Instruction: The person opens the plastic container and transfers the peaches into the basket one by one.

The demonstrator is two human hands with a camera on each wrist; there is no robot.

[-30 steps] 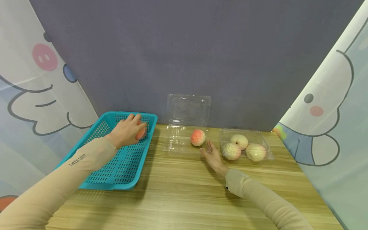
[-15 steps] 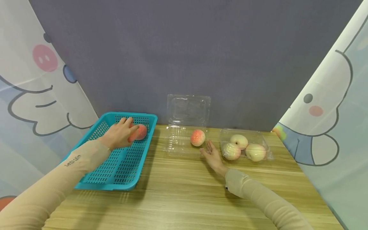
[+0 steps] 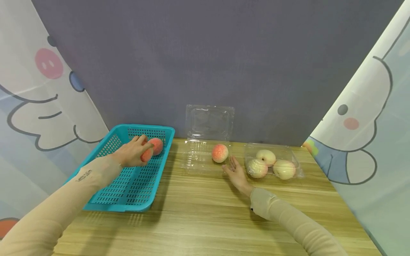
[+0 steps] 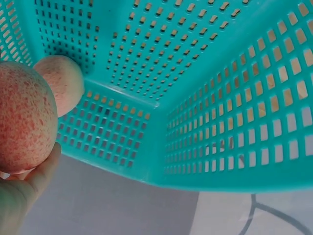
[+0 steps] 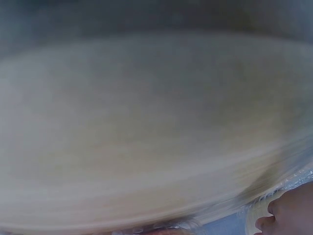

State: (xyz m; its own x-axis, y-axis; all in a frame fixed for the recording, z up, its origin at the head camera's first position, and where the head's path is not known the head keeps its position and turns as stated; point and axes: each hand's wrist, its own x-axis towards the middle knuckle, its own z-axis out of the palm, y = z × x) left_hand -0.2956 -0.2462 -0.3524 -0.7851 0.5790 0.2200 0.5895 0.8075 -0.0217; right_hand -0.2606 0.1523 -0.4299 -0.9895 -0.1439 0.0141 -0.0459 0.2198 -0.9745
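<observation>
A person's left hand (image 3: 131,152) is gripping a reddish peach (image 3: 147,155) within the teal basket (image 3: 120,208), which is serving as the reference point here. A second peach (image 3: 157,146) is lying just beyond the held one, in the basket's far right corner; whether the two are touching cannot be told. The left-wrist view is cutting the held peach off at its edge and showing only part of the hand.

To the right of the basket, an open clear box (image 3: 198,156) is holding a lone orange-red peach (image 3: 220,153). Farther right of the basket, the right hand (image 3: 238,179) is reaching out beside that box, its fingers relaxed and grasping nothing; contact with the box is hard to judge. The right-wrist view is mostly blurring, with fingertips showing in one corner.

Farthest right of the basket, three pale peaches (image 3: 284,169) are sitting in another clear box (image 3: 283,152), glare partly hiding them. Dark lettering (image 3: 84,175) is running along the left sleeve (image 3: 96,181), beginning "Le", the rest blurring.
</observation>
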